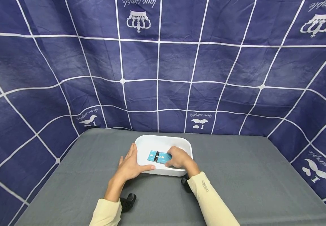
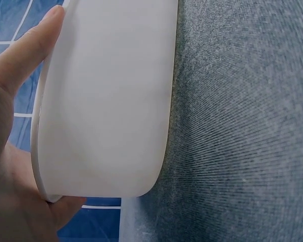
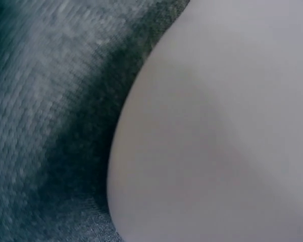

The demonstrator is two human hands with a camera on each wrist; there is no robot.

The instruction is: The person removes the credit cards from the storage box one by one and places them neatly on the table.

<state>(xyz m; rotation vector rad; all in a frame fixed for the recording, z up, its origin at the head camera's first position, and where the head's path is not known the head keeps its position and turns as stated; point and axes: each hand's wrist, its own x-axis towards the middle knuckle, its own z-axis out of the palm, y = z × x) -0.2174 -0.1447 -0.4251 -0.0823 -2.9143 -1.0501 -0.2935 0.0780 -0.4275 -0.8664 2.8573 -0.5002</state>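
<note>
Inside a white plastic basin (image 1: 146, 142) lie overlapping cards (image 1: 152, 156), light blue with a black one showing between the blue parts. My right hand (image 1: 178, 157) reaches in over the right side and grips the blue card at the right end between thumb and fingers. My left hand (image 1: 130, 164) spans the basin's near left corner, its thumb straight along the front rim and its fingers straight against the left end. In the left wrist view, the thumb (image 2: 33, 45) touches the rim of the basin (image 2: 106, 101). The right wrist view has only the basin's outer wall (image 3: 207, 141) and cloth.
The basin stands on a grey cloth-covered table (image 1: 236, 182), near its back edge. A blue curtain (image 1: 177, 62) with white grid lines hangs behind and at both sides. Black wrist devices (image 1: 128, 201) sit at both wrists.
</note>
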